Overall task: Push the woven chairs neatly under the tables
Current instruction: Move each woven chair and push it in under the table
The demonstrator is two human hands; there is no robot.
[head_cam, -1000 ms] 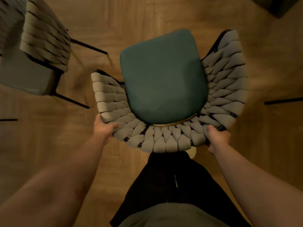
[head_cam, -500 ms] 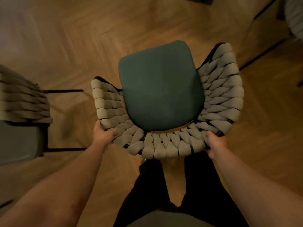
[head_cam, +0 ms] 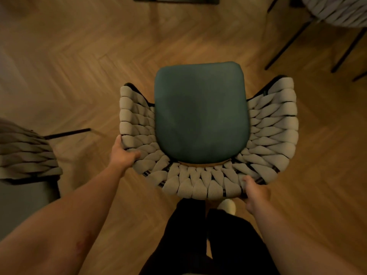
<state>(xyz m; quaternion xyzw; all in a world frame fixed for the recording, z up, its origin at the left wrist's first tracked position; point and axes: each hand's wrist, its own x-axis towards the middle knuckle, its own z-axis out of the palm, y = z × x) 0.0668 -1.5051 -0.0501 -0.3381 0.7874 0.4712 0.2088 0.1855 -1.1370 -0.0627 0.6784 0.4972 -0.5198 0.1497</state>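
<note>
Both hands grip the woven chair (head_cam: 200, 116) by its back rim, left hand (head_cam: 123, 155) and right hand (head_cam: 256, 192) with fingers curled round it. It stands on the floor (head_cam: 79, 56), well short of the dark counter (head_cam: 176, 0). An uneven push could swing it into the neighbouring chair (head_cam: 25, 153).

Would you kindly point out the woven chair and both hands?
woven chair (head_cam: 200, 114): head view, green seat cushion.
left hand (head_cam: 122, 157): head view, back of hand.
right hand (head_cam: 256, 192): head view, back of hand.

Woven rope chair (head_cam: 274, 124), matt wood floor (head_cam: 79, 56)
</note>
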